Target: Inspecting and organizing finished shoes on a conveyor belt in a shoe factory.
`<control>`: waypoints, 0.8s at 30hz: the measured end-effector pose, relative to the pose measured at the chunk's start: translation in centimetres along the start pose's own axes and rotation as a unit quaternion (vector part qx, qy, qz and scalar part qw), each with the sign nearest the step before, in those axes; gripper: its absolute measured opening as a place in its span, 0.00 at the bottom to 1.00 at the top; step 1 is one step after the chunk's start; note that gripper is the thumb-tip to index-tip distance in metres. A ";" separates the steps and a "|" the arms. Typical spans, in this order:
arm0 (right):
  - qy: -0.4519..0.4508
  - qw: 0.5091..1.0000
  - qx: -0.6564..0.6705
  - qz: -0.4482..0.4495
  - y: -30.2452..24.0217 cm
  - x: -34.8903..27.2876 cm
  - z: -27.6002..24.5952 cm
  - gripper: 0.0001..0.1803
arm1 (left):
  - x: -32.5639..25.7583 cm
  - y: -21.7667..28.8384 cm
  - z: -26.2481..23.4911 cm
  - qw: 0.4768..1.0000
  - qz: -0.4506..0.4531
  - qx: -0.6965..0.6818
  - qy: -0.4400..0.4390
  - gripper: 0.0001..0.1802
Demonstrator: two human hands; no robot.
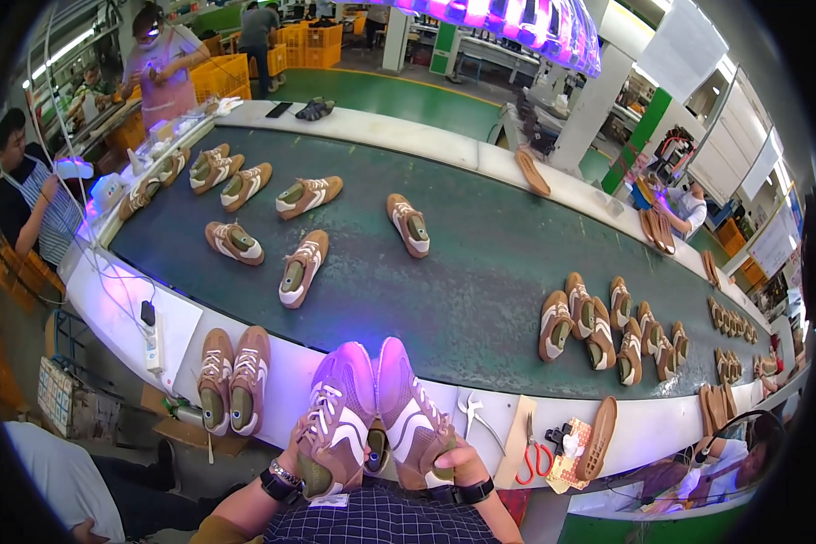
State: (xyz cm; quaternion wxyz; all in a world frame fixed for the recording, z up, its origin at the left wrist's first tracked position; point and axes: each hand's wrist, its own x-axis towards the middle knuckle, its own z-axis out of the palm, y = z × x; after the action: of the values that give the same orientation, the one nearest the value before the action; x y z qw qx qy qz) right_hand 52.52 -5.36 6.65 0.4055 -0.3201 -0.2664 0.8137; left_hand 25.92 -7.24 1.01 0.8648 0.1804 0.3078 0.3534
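Dark green belt (490, 281) spans mid-frame, tan shoes (308, 197) scattered upper left and right on it. Bottom center: my left hand (291, 456) grips 1 brown shoe (340, 435), my right hand (467, 464) grips a 2nd shoe (412, 428), side by side, toes up-frame. 2 more sneakers (248, 381) on white ledge (286, 370), lower left. Pliers (470, 412), red-handled scissors (530, 435) lower right of center.

Factory hall with a green floor (381, 91). Yellow crates (322, 45) are stacked near a white pillar (396, 41). Overhead, a light (517, 29) glows purple; below, a long dark-green table (480, 290) has a white rim (417, 139).
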 end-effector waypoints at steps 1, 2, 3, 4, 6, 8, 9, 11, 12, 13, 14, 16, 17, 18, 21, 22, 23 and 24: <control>-0.002 1.000 0.006 0.001 0.1 0.0 -0.2 0.37 | 0.3 -0.2 -0.5 1.000 -0.001 0.000 -0.001 0.56; -0.001 1.000 0.007 0.000 -0.1 -0.2 0.0 0.37 | 0.8 -0.6 -1.4 0.997 0.002 -0.056 -0.062 0.55; 0.013 1.000 0.008 0.012 -0.3 -0.4 0.2 0.40 | 1.1 -0.7 -1.7 0.986 0.005 -0.112 -0.123 0.54; 0.026 0.999 0.010 0.023 -0.4 -0.5 0.2 0.44 | 1.2 -0.9 -1.9 0.986 0.003 -0.112 -0.123 0.54; 0.026 0.999 0.011 0.024 -0.4 -0.7 -0.2 0.46 | 1.4 -1.0 -1.7 0.988 0.003 -0.112 -0.102 0.53; 0.027 0.999 0.012 0.025 -0.3 -0.9 -0.7 0.48 | 1.8 -1.0 -1.5 0.990 0.002 -0.110 -0.083 0.52; 0.027 0.999 0.016 0.021 -0.2 -0.9 -0.9 0.47 | 1.9 -1.0 -1.5 0.991 0.002 -0.109 -0.072 0.52; 0.028 0.999 0.021 0.017 -0.2 -1.0 -1.0 0.47 | 2.0 -1.0 -1.4 0.993 0.004 -0.108 -0.051 0.51; 0.022 0.999 0.021 0.012 -0.2 -1.1 -1.0 0.47 | 2.0 -1.0 -1.3 0.993 0.006 -0.107 -0.040 0.50; 0.016 1.000 0.021 0.006 -0.3 -1.1 -1.0 0.46 | 2.1 -1.0 -1.2 0.994 0.007 -0.106 -0.029 0.50; 0.016 1.000 0.021 0.006 -0.6 -1.2 -0.8 0.46 | 2.1 -1.0 -1.1 0.994 0.009 -0.106 -0.017 0.49; 0.042 0.997 0.022 0.067 -1.1 -1.2 -0.3 0.56 | 2.1 -1.0 -1.0 0.994 0.014 -0.105 0.006 0.48; 0.041 0.997 0.022 0.068 -0.9 -1.2 -0.4 0.56 | 2.0 -1.0 -0.9 0.994 0.017 -0.104 0.017 0.48; 0.049 0.998 0.017 0.046 -0.7 -1.4 -0.6 0.50 | 2.0 -1.0 -0.8 0.994 0.020 -0.104 0.029 0.47; 0.058 0.998 -0.002 0.021 -0.2 -1.6 -1.1 0.43 | 1.7 -1.1 -0.2 0.992 0.028 -0.104 0.065 0.46; 0.058 0.998 -0.016 0.015 -0.1 -1.6 -1.2 0.42 | 1.7 -1.3 -0.5 0.992 0.027 -0.105 0.065 0.46; 0.058 0.998 -0.016 0.016 0.0 -1.6 -1.5 0.42 | 2.3 -0.9 -0.1 0.992 0.030 -0.102 0.066 0.45; 0.051 0.998 -0.017 0.017 0.2 -1.6 -1.8 0.41 | 1.5 -1.6 -1.3 0.992 0.032 -0.100 0.068 0.45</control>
State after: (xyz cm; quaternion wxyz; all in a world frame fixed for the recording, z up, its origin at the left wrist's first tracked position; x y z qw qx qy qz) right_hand 54.53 -6.41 5.81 0.3992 -0.3727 -0.2536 0.7984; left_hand 26.67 -7.13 -1.42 0.8441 0.0781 0.3228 0.4210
